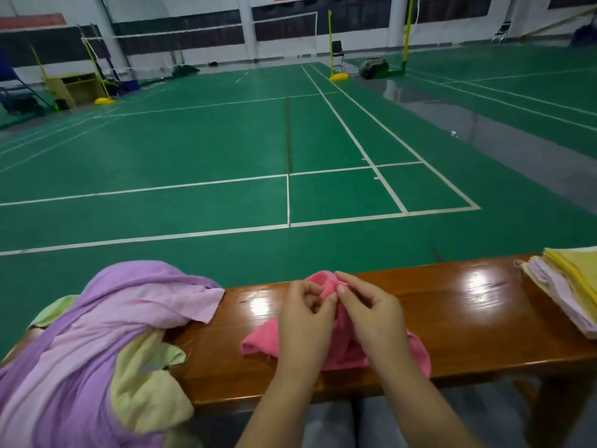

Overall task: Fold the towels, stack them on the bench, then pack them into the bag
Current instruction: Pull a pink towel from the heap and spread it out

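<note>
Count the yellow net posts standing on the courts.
3: one at far left, one left beside the wooden cabinet, one at centre right, plus a fourth further right, so 4.

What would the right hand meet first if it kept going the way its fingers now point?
The right hand points up and left, its fingers already pinching the pink towel. Straight beyond that bunched cloth are the left hand's fingers, likely next, though depth is unclear.

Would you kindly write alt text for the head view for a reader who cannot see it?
Both hands, left hand and right hand, pinch a crumpled pink towel over a glossy wooden bench. A loose heap of purple and yellow-green towels lies at the left, a folded stack at the right, a green court beyond.
</note>
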`<state>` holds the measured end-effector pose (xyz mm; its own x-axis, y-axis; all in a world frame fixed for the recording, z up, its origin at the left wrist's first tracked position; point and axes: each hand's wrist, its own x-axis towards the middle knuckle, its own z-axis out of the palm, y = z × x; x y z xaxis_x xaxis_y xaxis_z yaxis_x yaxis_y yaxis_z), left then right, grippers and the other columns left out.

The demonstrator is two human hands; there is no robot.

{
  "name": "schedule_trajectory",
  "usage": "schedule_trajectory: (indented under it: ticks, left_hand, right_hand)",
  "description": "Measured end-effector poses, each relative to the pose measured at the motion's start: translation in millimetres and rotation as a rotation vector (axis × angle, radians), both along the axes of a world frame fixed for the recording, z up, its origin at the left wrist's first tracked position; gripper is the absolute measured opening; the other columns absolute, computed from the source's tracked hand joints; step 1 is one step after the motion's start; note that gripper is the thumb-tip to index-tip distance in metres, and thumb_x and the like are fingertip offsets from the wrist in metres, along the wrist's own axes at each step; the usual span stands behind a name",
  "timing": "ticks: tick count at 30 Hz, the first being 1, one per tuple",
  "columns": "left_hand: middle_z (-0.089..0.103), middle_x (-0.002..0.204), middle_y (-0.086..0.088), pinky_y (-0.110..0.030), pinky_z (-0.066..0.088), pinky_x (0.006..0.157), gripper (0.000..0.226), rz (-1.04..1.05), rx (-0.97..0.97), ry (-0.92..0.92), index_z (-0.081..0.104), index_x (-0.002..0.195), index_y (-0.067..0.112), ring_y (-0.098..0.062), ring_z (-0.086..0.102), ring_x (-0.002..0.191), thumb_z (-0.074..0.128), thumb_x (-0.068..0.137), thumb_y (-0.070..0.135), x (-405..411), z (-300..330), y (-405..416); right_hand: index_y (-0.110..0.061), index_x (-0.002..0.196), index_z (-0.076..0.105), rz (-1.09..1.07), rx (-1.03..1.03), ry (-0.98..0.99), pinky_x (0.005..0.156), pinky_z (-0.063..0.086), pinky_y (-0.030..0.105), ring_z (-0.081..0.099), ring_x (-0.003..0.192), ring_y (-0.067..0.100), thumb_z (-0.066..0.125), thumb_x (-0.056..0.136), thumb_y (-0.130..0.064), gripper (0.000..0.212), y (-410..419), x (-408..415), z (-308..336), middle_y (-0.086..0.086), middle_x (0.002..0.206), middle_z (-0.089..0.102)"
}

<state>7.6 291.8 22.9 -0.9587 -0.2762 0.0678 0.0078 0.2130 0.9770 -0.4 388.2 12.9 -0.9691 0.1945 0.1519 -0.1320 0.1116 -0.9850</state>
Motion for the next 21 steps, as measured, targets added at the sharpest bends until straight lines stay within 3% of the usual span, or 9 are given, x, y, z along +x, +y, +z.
schedule_trajectory:
  ticks: [2,5,9,12,21]
  left_hand:
    - [0.060,0.067,-0.004,-0.018,0.047,0.056,0.015,0.028,0.097,-0.004,0.054,0.081,0.007,0.001,0.056,0.055,0.068,0.085,0.004,1,-1,0]
    - [0.066,0.079,-0.010,-0.030,0.054,0.067,0.009,0.025,0.161,-0.043,0.059,0.087,0.005,-0.007,0.060,0.064,0.067,0.085,0.004,2,-3,-1]
    - [0.067,0.084,-0.013,-0.036,0.055,0.071,0.009,0.045,0.204,-0.070,0.059,0.088,0.003,-0.013,0.061,0.070,0.067,0.084,0.001,3,-6,-2]
    - [0.067,0.086,-0.012,-0.036,0.054,0.073,0.010,0.057,0.208,-0.065,0.061,0.089,0.005,-0.018,0.062,0.077,0.067,0.082,0.002,3,-9,-1]
    - [0.073,0.094,-0.006,-0.026,0.056,0.080,0.020,0.024,0.348,-0.084,0.068,0.093,0.014,-0.017,0.069,0.092,0.061,0.087,-0.003,11,-9,9]
  right_hand:
    - [-0.018,0.107,0.072,0.007,0.077,0.007,0.077,0.043,0.001,0.057,0.086,-0.022,0.063,0.087,-0.005,0.025,1,2,-1,-0.019,0.095,0.068]
    - [-0.017,0.112,0.070,0.024,0.147,-0.007,0.081,0.043,0.001,0.057,0.088,-0.020,0.064,0.087,-0.006,0.028,1,4,-2,-0.008,0.108,0.070]
    - [-0.022,0.120,0.065,0.083,0.271,0.004,0.085,0.038,-0.002,0.054,0.094,-0.015,0.061,0.090,-0.010,0.032,-2,7,1,-0.011,0.118,0.065]
    - [-0.023,0.121,0.064,0.093,0.313,0.035,0.090,0.039,0.001,0.055,0.107,-0.006,0.059,0.092,-0.012,0.032,-3,12,3,-0.012,0.120,0.064]
    - [-0.021,0.117,0.068,0.000,0.322,0.058,0.092,0.045,0.014,0.060,0.105,0.000,0.059,0.092,-0.012,0.028,2,15,-2,-0.008,0.115,0.068]
